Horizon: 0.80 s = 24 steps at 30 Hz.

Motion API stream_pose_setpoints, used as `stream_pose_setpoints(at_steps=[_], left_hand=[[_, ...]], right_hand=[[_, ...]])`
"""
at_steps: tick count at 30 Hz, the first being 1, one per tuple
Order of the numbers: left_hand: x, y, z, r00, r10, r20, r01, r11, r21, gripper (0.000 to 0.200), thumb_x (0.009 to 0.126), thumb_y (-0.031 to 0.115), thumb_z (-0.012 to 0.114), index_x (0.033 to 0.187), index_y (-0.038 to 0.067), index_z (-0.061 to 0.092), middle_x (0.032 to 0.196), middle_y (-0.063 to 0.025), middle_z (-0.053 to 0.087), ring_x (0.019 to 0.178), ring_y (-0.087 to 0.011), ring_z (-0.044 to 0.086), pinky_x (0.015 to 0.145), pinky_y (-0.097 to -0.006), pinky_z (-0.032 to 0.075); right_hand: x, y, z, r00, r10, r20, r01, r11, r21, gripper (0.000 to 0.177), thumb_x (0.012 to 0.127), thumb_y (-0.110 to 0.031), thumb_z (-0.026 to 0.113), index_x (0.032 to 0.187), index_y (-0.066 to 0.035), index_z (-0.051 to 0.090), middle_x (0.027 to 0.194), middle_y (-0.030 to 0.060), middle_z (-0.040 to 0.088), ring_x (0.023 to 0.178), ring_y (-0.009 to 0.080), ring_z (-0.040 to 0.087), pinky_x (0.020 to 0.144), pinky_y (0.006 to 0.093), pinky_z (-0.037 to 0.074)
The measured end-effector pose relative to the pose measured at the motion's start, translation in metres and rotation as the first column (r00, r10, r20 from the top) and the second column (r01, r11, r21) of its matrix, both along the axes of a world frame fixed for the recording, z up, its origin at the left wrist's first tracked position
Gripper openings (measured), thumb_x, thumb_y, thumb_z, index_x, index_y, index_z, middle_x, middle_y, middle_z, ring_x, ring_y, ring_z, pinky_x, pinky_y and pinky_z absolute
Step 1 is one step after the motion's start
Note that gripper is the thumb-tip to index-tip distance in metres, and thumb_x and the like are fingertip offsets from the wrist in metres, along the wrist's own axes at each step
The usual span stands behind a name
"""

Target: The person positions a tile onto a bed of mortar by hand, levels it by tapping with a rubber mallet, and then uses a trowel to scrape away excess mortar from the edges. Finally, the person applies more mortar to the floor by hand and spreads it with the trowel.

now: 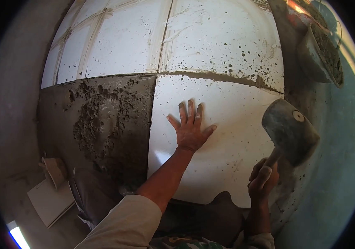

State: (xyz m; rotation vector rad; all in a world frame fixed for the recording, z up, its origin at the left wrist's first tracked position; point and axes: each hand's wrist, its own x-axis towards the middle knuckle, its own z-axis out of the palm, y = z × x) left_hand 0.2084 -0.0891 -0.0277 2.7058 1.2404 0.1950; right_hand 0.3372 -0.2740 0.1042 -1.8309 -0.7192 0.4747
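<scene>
1. Near the centre of the frame, I see the left hand [190, 135] laid palm down on a white tile [227, 166], with its fingers spread wide.
2. At the right of the frame, the right hand [264, 179] is closed around the handle of a mallet [289, 132]; I cannot tell if the mallet head touches the tile.
3. Above this tile, I observe spotted tiles [123, 41], separated from it by a grey-brown seam [223, 77].
4. At the left of the tile, rough dark mortar [106, 112] is spread.
5. At the upper right, I find a bucket [315, 58] containing a grey mix [327, 52].
</scene>
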Motion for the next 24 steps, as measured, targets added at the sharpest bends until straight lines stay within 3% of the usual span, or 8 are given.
stream_pose_setpoints(at_steps=[2,3,4,5,16,18,22,24], left_hand=[[0.001,0.001,0.0,1.0,-0.002,0.006,0.002,1.0,0.008,0.083,0.084,0.068,0.05,0.143,0.01,0.042,0.153,-0.0177,0.027,0.14,-0.0421,0.022,0.095,-0.0786,0.013],[0.0,0.001,0.0,1.0,-0.001,0.014,0.001,1.0,0.008,0.083,0.084,0.068,0.05,0.143,0.01,0.042,0.153,-0.0178,0.027,0.14,-0.0423,0.022,0.095,-0.0785,0.013],[0.001,0.001,0.001,1.0,0.001,0.025,-0.001,1.0,0.008,0.083,0.084,0.068,0.05,0.143,0.01,0.042,0.153,-0.0178,0.026,0.14,-0.0424,0.023,0.095,-0.0784,0.013],[-0.001,-0.003,0.002,1.0,0.002,0.03,-0.003,1.0,0.006,0.083,0.084,0.068,0.05,0.143,0.01,0.042,0.153,-0.0178,0.026,0.14,-0.0424,0.023,0.095,-0.0784,0.013],[0.0,0.002,0.0,1.0,-0.002,0.029,0.001,1.0,0.012,0.083,0.084,0.069,0.049,0.142,0.01,0.043,0.153,-0.0178,0.027,0.14,-0.0427,0.024,0.094,-0.0785,0.014],[-0.001,0.001,-0.002,1.0,0.002,0.022,-0.002,1.0,0.006,0.083,0.084,0.068,0.05,0.142,0.01,0.043,0.153,-0.0176,0.027,0.14,-0.0427,0.024,0.094,-0.0783,0.013],[0.003,0.0,0.003,1.0,0.017,-0.015,-0.017,1.0,0.005,0.083,0.082,0.066,0.056,0.143,0.013,0.041,0.154,-0.0166,0.026,0.14,-0.0422,0.022,0.095,-0.0776,0.013],[0.001,0.0,-0.004,1.0,-0.006,0.016,0.006,1.0,0.018,0.082,0.08,0.061,0.061,0.145,0.016,0.039,0.156,-0.0154,0.022,0.142,-0.0414,0.02,0.097,-0.0771,0.012]], right_hand=[[-0.001,0.001,-0.006,1.0,0.005,0.02,-0.005,1.0,-0.011,0.053,0.098,-0.055,0.039,0.083,-0.004,0.045,0.051,0.0043,0.046,0.04,0.0154,0.049,0.039,0.0285,0.037],[-0.001,-0.001,-0.032,0.985,0.092,0.144,-0.054,0.967,-0.247,0.047,0.098,-0.048,0.042,0.084,-0.003,0.045,0.055,0.0091,0.052,0.047,0.0247,0.055,0.044,0.035,0.041],[-0.002,0.0,-0.052,0.948,0.204,0.244,-0.067,0.878,-0.474,0.042,0.099,-0.041,0.045,0.084,-0.002,0.046,0.059,0.014,0.057,0.054,0.0341,0.061,0.049,0.0415,0.046],[0.001,0.015,-0.062,0.947,0.316,0.059,-0.142,0.577,-0.805,0.035,0.096,-0.035,0.053,0.086,-0.002,0.047,0.063,0.0209,0.059,0.063,0.0445,0.061,0.057,0.0497,0.048],[-0.001,0.015,-0.019,0.981,0.162,0.111,-0.091,0.875,-0.476,0.032,0.095,-0.032,0.056,0.085,-0.004,0.046,0.059,0.0163,0.056,0.056,0.0394,0.061,0.051,0.0446,0.047],[-0.002,0.018,-0.014,0.988,0.102,0.113,-0.071,0.965,-0.252,0.033,0.095,-0.033,0.057,0.086,-0.003,0.047,0.061,0.0175,0.058,0.058,0.0407,0.062,0.054,0.0462,0.049],[0.001,0.032,-0.061,0.963,0.264,0.057,-0.134,0.652,-0.747,0.035,0.093,-0.034,0.059,0.085,-0.001,0.048,0.064,0.0219,0.061,0.064,0.0433,0.063,0.06,0.0497,0.05],[0.003,0.038,-0.036,0.958,0.271,0.094,-0.152,0.759,-0.634,0.037,0.092,-0.036,0.061,0.082,-0.002,0.048,0.062,0.0191,0.06,0.06,0.0409,0.063,0.056,0.0489,0.049]])
